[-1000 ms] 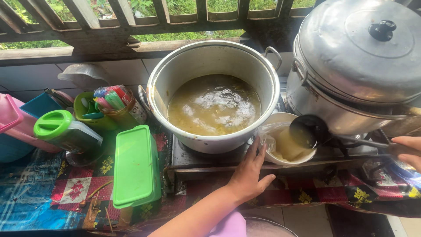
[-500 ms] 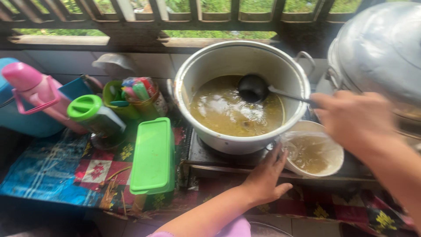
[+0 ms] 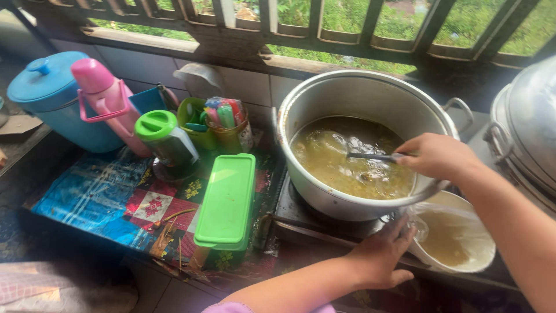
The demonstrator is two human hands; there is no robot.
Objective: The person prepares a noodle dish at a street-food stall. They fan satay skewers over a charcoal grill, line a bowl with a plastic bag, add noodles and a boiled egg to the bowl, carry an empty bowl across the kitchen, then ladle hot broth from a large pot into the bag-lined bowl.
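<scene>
Right hand (image 3: 437,156), grip clamped on the thin dark handle of a ladle (image 3: 370,156), reaches over the rim of the large round silver metal stockpot (image 3: 324,101). The ladle's bowl is sunk in the murky yellow-green broth (image 3: 336,159); only the handle shows above the surface.

Left hand (image 3: 379,255) rests low in front of the pot, fingers spread apart, fingertips touching the clear plastic bag lining a white round bowl (image 3: 457,246). The bowl stands just right of the hand, below the pot's front edge, part filled with the same broth.

The pot sits on a dark stove burner (image 3: 301,223).

Left on the worktop: a green rectangular plastic lidded box (image 3: 227,200), a green-capped bottle (image 3: 165,139), a pink flask (image 3: 110,101), a blue lidded jug (image 3: 55,98), a green cup of coloured utensils (image 3: 223,119), all on a blue and red patterned cloth (image 3: 98,197).

Far right: a lidded silver steamer pot (image 3: 530,133).
</scene>
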